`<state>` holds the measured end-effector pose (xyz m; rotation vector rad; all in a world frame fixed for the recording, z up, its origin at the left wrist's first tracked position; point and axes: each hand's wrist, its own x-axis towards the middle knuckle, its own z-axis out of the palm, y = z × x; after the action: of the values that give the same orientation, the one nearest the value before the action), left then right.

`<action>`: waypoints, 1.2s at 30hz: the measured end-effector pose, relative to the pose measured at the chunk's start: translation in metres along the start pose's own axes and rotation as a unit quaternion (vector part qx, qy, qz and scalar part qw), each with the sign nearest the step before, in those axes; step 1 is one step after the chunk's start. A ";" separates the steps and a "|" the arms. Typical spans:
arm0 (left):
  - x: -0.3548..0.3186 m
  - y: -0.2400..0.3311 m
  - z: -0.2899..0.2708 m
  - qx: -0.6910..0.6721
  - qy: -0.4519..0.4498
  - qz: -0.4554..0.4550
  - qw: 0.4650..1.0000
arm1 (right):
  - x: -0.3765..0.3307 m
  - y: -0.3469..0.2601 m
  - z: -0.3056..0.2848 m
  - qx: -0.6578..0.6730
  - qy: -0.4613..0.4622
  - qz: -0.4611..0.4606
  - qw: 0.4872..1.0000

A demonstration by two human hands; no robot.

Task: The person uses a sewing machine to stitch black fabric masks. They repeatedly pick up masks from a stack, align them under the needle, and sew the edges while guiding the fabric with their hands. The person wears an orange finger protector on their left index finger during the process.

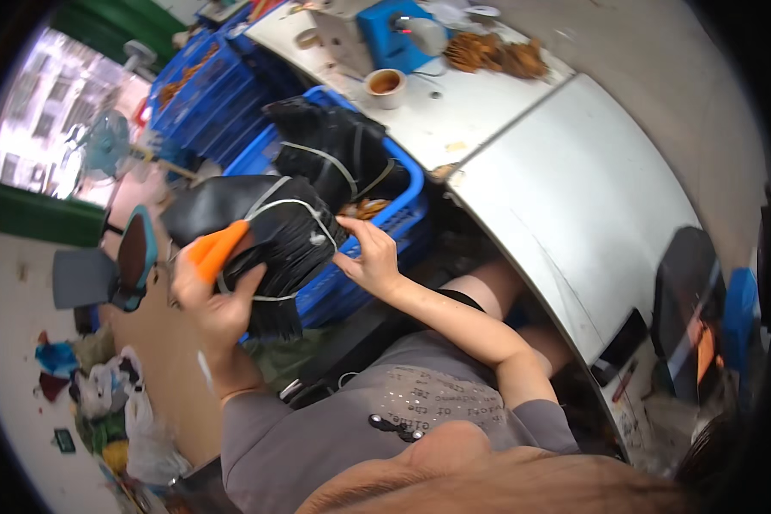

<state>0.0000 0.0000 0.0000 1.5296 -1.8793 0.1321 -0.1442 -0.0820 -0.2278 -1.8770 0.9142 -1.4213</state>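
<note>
both hands (223, 300) around black bundle (287, 244)

At my one o'clock a white worktable (574, 197) curves away under even light, with a paper cup (386, 86) and a blue machine (398, 34) at twelve. Blue crates (206, 94) stack at eleven. At ten, a bright window (47, 120) and a fan (107, 141). Plastic bags (116, 403) litter the floor (17, 411) at eight.
</note>
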 end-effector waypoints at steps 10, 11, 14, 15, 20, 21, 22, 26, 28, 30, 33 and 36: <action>0.085 0.084 0.170 -0.565 -0.051 -0.032 0.823 | -0.017 0.057 -0.156 0.168 0.243 0.135 0.946; 0.091 0.080 0.198 -0.636 -0.060 -0.018 0.769 | -0.016 0.038 -0.184 0.166 0.272 0.133 0.938; 0.107 0.104 0.268 -0.751 -0.089 -0.053 0.652 | -0.013 -0.032 -0.261 0.081 0.355 0.100 0.926; 0.111 0.103 0.299 -0.765 -0.122 -0.059 0.630 | -0.015 -0.045 -0.274 0.002 0.359 0.092 0.929; 0.083 0.126 0.419 -0.557 -0.310 -0.284 0.716 | -0.050 -0.031 -0.298 -0.341 0.277 0.182 0.880; 0.072 0.124 0.436 -0.548 -0.307 -0.284 0.724 | -0.061 -0.010 -0.295 -0.326 0.267 0.223 0.879; 0.063 0.118 0.452 -0.538 -0.301 -0.285 0.734 | -0.066 0.004 -0.290 -0.344 0.278 0.181 0.878; 0.041 0.110 0.455 -0.504 -0.051 -0.098 0.857 | -0.068 0.008 -0.277 -0.305 0.302 0.168 0.887; 0.036 0.131 0.411 -0.462 0.007 -0.023 0.887 | -0.068 0.012 -0.277 -0.296 0.336 0.175 0.877; 0.020 0.131 0.383 -0.408 0.025 0.083 0.909 | -0.069 0.015 -0.269 -0.293 0.353 0.177 0.870; 0.004 0.151 0.369 -0.384 -0.060 0.140 0.911 | -0.073 0.011 -0.268 -0.278 0.353 0.172 0.877; -0.003 0.158 0.374 -0.386 -0.032 0.127 0.913 | -0.077 0.015 -0.264 -0.259 0.365 0.159 0.880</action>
<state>-0.3083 -0.1322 -0.2283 0.7529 -1.8426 -0.4996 -0.4169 -0.0431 -0.2183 -1.3804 2.0364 -1.8148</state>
